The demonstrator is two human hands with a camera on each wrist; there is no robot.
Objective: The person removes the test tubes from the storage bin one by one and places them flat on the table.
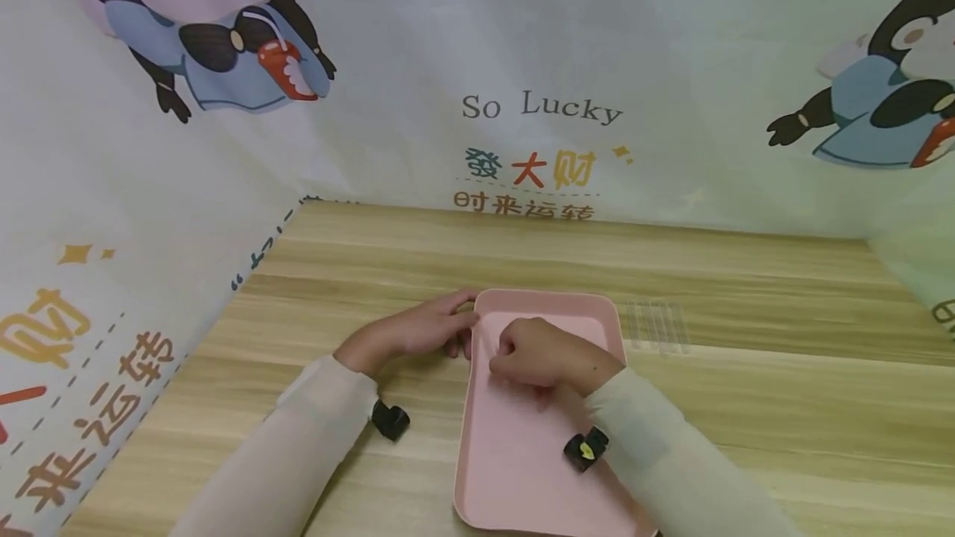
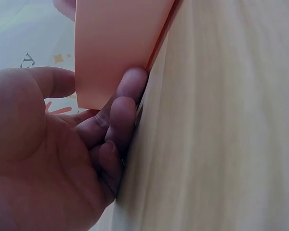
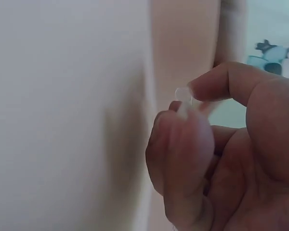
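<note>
A shallow pink tray [image 1: 537, 462] lies lengthwise on the table. My left hand [image 1: 421, 330] holds its far left edge; in the left wrist view, the thumb [image 2: 58, 83] meets the rim while curled fingers [image 2: 123, 118] rest against the outer wall. Over the tray's far half, my right hand [image 1: 548, 356] is bent inward toward that left edge. Between its thumb and fingertips it pinches a thin clear rod [image 3: 184, 94], whose rounded end shows in the right wrist view. The rest of the rod is mostly hidden by the fingers.
Several thin clear rods [image 1: 656, 327] lie side by side on the wooden table [image 1: 783, 413], just right of the tray's far corner. A printed cloth [image 1: 418, 106] hangs as a wall behind the table and along its left side.
</note>
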